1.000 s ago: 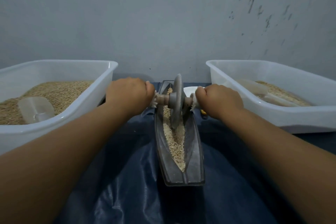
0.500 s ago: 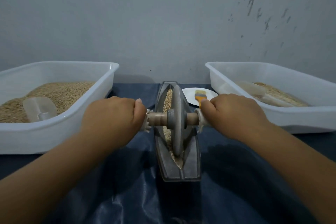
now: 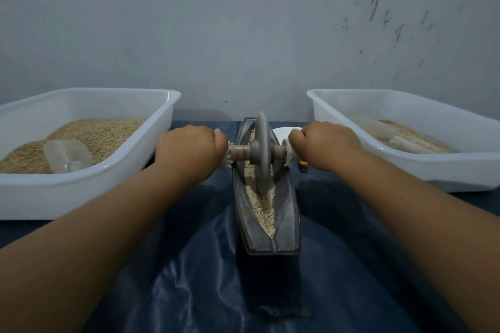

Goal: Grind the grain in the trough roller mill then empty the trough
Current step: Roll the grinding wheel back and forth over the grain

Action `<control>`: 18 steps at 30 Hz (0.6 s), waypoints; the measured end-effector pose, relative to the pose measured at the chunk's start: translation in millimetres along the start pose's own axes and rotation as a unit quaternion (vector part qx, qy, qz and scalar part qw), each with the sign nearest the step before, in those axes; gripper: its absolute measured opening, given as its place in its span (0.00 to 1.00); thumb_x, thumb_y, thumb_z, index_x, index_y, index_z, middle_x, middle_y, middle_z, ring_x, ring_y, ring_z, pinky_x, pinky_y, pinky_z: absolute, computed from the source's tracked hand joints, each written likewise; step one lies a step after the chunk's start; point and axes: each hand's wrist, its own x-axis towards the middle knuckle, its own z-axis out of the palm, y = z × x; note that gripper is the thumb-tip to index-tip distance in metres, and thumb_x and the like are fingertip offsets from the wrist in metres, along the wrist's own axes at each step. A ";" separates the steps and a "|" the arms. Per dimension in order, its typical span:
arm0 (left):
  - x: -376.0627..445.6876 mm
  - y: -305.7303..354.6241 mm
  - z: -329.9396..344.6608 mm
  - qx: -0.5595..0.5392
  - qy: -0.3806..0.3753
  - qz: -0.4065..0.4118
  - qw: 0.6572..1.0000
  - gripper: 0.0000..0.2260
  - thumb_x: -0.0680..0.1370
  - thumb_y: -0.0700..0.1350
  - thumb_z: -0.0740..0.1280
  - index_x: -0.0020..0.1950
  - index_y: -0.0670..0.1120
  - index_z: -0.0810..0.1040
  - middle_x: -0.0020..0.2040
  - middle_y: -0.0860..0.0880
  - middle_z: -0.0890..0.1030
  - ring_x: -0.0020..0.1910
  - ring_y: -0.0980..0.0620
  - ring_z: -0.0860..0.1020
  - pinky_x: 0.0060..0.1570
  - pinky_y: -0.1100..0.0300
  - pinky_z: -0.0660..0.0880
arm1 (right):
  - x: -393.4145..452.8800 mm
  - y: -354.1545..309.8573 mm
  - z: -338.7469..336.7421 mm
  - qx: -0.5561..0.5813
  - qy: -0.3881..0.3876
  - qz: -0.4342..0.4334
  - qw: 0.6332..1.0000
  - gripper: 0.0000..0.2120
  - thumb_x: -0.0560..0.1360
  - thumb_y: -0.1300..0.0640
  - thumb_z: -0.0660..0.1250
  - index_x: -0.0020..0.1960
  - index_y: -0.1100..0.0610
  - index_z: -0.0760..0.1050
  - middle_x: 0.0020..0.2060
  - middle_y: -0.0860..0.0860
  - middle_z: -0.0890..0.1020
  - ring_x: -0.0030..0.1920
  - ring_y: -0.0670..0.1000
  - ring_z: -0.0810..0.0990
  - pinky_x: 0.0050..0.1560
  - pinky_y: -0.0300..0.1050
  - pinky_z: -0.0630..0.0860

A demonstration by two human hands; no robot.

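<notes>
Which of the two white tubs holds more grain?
The left tub: its grain covers nearly the whole floor, while the right tub holds only a thin layer.

Trough (image 3: 289,224) at centre, grain (image 3: 263,205) in it, wheel (image 3: 262,153) standing in the grain. Tub (image 3: 113,170) left, holding grain and scoop (image 3: 67,155). Second tub (image 3: 460,167) right; plate (image 3: 281,132) far behind trough.

Two white tubs (image 3: 159,127) (image 3: 460,167) — each holding a clear scoop (image 3: 67,155) (image 3: 374,130) — flank a dark blue sheet (image 3: 205,278).
</notes>
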 end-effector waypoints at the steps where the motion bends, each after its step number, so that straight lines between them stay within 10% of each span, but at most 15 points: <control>1: -5.9 -0.8 -4.8 0.004 0.006 0.013 1.000 0.20 0.75 0.46 0.67 0.60 0.42 0.61 0.45 0.45 0.75 0.36 0.47 0.68 0.33 0.54 0.71 | -7.5 0.8 -4.1 -0.008 -0.016 -0.006 1.000 0.21 0.78 0.47 0.50 0.31 0.54 0.69 0.29 0.52 0.73 0.32 0.53 0.70 0.33 0.45 0.62; 8: -50.3 -10.7 -19.6 -0.021 0.088 0.090 0.992 0.28 0.64 0.41 0.75 0.55 0.37 0.63 0.32 0.43 0.72 0.27 0.44 0.70 0.24 0.58 0.65 | -52.1 5.5 -25.8 -0.016 0.009 -0.043 0.999 0.26 0.79 0.43 0.49 0.27 0.54 0.64 0.27 0.51 0.71 0.30 0.50 0.70 0.29 0.44 0.57; 18: -3.5 3.2 8.7 -0.007 -0.016 -0.038 0.999 0.25 0.77 0.45 0.64 0.70 0.41 0.59 0.53 0.44 0.76 0.47 0.44 0.77 0.39 0.53 0.76 | -5.2 -7.5 2.5 -0.024 0.103 -0.023 0.994 0.24 0.78 0.47 0.49 0.28 0.54 0.68 0.26 0.52 0.71 0.27 0.50 0.67 0.28 0.43 0.55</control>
